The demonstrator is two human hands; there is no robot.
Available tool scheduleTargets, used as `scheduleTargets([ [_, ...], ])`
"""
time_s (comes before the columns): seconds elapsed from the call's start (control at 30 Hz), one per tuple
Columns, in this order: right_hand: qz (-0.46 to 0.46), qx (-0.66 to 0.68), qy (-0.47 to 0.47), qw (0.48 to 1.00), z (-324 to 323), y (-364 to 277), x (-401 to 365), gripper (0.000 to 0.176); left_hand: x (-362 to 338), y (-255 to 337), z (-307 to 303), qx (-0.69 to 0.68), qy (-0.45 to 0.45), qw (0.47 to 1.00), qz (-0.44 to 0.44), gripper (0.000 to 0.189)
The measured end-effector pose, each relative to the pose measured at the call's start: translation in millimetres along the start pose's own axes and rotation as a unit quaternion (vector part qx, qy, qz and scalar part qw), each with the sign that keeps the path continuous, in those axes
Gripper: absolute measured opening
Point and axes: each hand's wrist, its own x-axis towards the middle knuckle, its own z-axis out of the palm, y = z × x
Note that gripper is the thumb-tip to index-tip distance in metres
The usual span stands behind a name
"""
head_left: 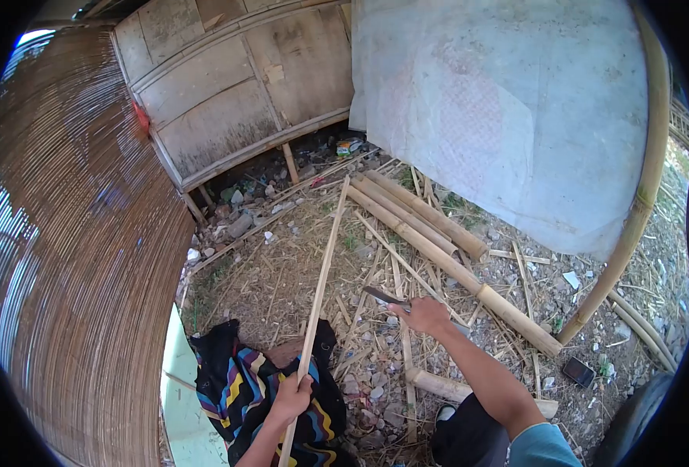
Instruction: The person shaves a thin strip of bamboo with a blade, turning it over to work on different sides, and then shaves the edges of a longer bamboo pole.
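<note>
My left hand (291,398) is closed around the lower part of a long, pale split bamboo strip (326,272), which slants up and away over the ground. My right hand (424,315) grips a knife (381,295) whose dark, narrow end points to the upper left. A greyish part shows behind the wrist, and the fingers hide the middle. Knife and strip are apart. Below my left hand lies a black cloth with coloured zigzag stripes (239,393). A short bamboo piece (438,384) rests near my right leg.
Several bamboo poles (406,229) lie diagonally ahead. Stones and bamboo scraps litter the ground. A phone-like black device (578,371) lies at right. A slatted screen (80,257) stands left, a panel wall (204,93) behind, and a pale sheet (500,117) hangs beside a bent bamboo post (641,206).
</note>
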Motion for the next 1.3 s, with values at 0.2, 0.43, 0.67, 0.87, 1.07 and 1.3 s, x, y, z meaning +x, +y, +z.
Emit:
scheduleTargets([
  [0.2,-0.003,-0.067,0.002,0.998,18.6,6.6,9.2,0.093,2.6,32.6,-26.4,-0.228,-0.044,0.972,-0.043,0.026],
  [0.43,-0.018,0.000,0.142,0.990,18.2,7.7,11.2,0.071,-7.7,38.4,-37.3,-0.353,-0.026,0.929,-0.106,0.026],
  [0.67,-0.284,0.196,0.138,0.928,-6.7,-96.8,-63.2,0.044,-13.8,46.4,-46.4,-0.396,-0.005,0.915,-0.074,0.029],
  [0.87,-0.402,-0.025,0.182,0.897,2.9,-161.3,-82.1,0.044,-18.6,40.1,-34.4,-0.295,0.038,0.953,0.063,0.029],
  [1.07,-0.409,-0.076,0.163,0.895,18.6,-181.3,-87.3,0.052,-20.5,37.2,-31.2,-0.234,0.054,0.961,0.139,0.023],
  [1.3,-0.456,-0.128,0.172,0.864,17.6,-196.9,-96.3,0.059,-29.2,38.5,-36.0,-0.145,0.137,0.960,0.195,0.019],
])
